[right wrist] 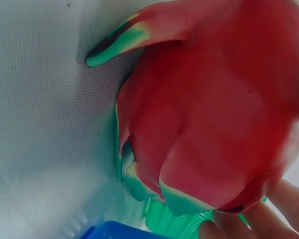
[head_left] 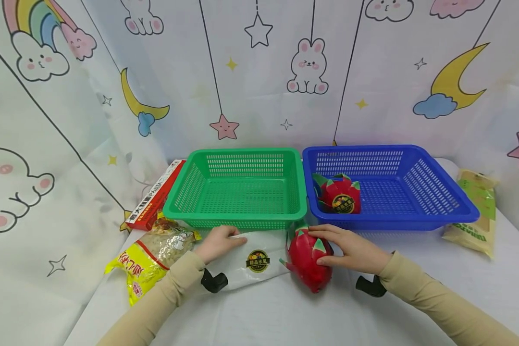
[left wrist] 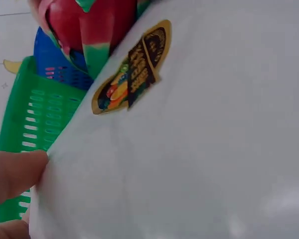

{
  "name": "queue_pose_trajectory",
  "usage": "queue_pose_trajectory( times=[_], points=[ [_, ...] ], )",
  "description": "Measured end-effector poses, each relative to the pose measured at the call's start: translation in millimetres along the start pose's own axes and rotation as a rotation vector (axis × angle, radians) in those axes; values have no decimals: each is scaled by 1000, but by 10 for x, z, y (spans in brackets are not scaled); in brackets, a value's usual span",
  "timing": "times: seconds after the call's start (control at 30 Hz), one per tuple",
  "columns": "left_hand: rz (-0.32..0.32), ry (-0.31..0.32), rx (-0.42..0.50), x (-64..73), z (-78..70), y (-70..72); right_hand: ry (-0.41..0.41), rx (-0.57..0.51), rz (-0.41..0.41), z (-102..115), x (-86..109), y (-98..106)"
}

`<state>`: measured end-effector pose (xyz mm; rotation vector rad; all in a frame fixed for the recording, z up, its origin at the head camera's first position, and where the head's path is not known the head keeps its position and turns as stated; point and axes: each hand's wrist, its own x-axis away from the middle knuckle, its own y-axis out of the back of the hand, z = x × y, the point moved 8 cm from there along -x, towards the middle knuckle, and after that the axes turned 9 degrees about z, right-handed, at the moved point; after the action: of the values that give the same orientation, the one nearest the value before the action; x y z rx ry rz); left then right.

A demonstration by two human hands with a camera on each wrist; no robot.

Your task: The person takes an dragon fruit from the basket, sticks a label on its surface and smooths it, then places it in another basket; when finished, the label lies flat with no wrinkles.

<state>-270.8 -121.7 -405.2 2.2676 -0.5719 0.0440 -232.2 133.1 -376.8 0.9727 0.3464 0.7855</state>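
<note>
My left hand (head_left: 219, 243) pinches the upper edge of a white plastic bag (head_left: 238, 269) with a round black-and-gold fruit label; thumb and finger show at that edge in the left wrist view. A red dragon fruit (head_left: 307, 264) with green-tipped scales lies beside the bag's right end. Around its right side my right hand (head_left: 350, 247) grips it, thumb low and fingers over the top. In the right wrist view the dragon fruit (right wrist: 214, 109) fills most of the picture, with fingertips under its lower right. Another dragon fruit (head_left: 339, 194) with a similar label sits in the blue basket (head_left: 415, 222).
A green basket (head_left: 233, 224) stands behind the bag, touching the blue one. At the left lie a red pasta box (head_left: 155, 194) and a yellow-and-clear food packet (head_left: 155, 254). A beige-green packet (head_left: 477, 216) lies right of the blue basket. A patterned curtain (head_left: 259, 96) hangs behind.
</note>
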Motion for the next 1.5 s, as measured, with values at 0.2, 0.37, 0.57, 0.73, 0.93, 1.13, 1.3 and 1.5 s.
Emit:
queue_pose_trajectory(
  times=[0.2,0.37,0.57,0.73,0.93,1.13,1.3,1.5],
  points=[
    [39,-42,49,86,-51,-3,-9,-7,9,-3,-5,2],
    [25,-57,68,182,-84,56,-9,-8,14,1,-4,4],
    [-5,-77,93,274,-81,136,1,9,3,1,-6,17],
    [-35,-62,121,335,-68,195,-2,-9,-6,-3,-9,20],
    [-83,-95,170,373,-176,247,14,19,-120,88,-15,88],
    [-148,-101,269,391,-274,241,138,133,-363,303,-13,244],
    [-195,-100,359,396,-335,211,258,196,-519,505,-4,347],
    [-243,-103,438,421,-424,190,324,210,-580,701,-39,376]
  ],
)
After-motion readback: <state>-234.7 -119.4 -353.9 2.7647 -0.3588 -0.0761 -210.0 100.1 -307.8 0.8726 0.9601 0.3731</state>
